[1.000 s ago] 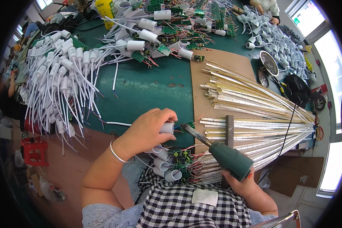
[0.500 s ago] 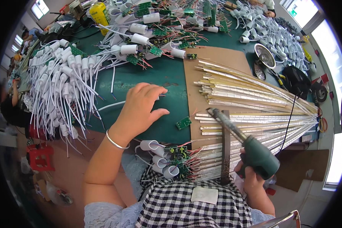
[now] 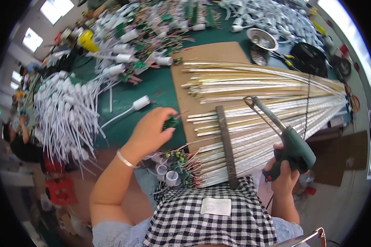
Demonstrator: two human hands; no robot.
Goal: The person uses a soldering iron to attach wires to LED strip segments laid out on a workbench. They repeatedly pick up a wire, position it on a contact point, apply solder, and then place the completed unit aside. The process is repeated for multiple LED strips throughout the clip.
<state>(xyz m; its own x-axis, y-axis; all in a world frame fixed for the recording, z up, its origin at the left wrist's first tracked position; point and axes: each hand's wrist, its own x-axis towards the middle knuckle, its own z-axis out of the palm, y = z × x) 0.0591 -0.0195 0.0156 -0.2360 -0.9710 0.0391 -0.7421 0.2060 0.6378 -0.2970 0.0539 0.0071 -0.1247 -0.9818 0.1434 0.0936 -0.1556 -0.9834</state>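
My left hand (image 3: 150,129) is over the green table, thumb and fingers closed around a small green circuit board (image 3: 170,122) with thin red wires. Just beyond it lies a white plastic tube (image 3: 141,103) with a white cable. My right hand (image 3: 283,173) grips a dark green soldering gun (image 3: 299,150), whose metal tip points up and left above a fan of thin LED strips (image 3: 251,82). A dark flat bar (image 3: 226,144) lies across the nearer strips. By my lap, more white tubes (image 3: 172,177) hang among circuit boards and red wires.
The strips rest on a brown cardboard sheet (image 3: 210,51). A heap of white tubes with cables (image 3: 66,107) sits at left; more tubes and boards (image 3: 152,37) cover the far side. A metal bowl (image 3: 263,38) and pliers (image 3: 286,61) lie at far right. A red stool (image 3: 61,191) stands below left.
My left hand has moved down to the circuit board and closed on it; a white tube now lies beyond the hand. The soldering gun has shifted right, its tip tilted more upward.
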